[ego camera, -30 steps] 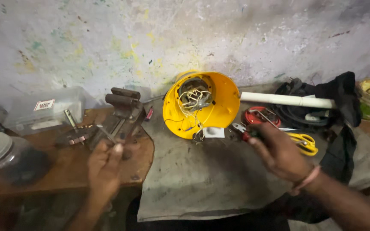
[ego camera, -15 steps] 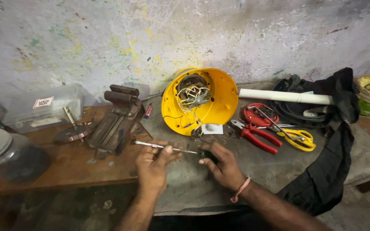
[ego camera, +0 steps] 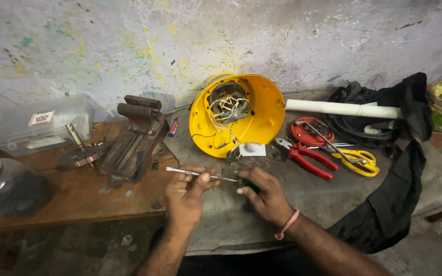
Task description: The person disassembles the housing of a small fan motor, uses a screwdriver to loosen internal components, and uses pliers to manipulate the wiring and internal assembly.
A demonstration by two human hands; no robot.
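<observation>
Screwdriver (ego camera: pixel 200 175) spans both hands, left hand (ego camera: pixel 186 197) pinching shaft, right hand (ego camera: pixel 266 197) gripping handle.

Bare forearms, no sleeves — a thin pink thread band (ego camera: pixel 287 225) circles the right wrist.

vise (ego camera: pixel 134 138) left, housing (ego camera: pixel 236 115) behind, pliers (ego camera: pixel 305 156) right

The worktop (ego camera: pixel 78 197) is worn brown wood on the left; a grey slab (ego camera: pixel 333 197) covers it from the middle rightward. At nine o'clock sit a clear plastic box (ego camera: pixel 42 122) and a round jar (ego camera: pixel 6 186). At ten o'clock lies a rusty metal vise (ego camera: pixel 131 145). At twelve o'clock a yellow housing (ego camera: pixel 241 115) lies on its side, wires showing. At two o'clock lie red pliers (ego camera: pixel 308 158), yellow scissors (ego camera: pixel 356 161), a white pipe (ego camera: pixel 341 108) and black cloth (ego camera: pixel 400 204).
</observation>
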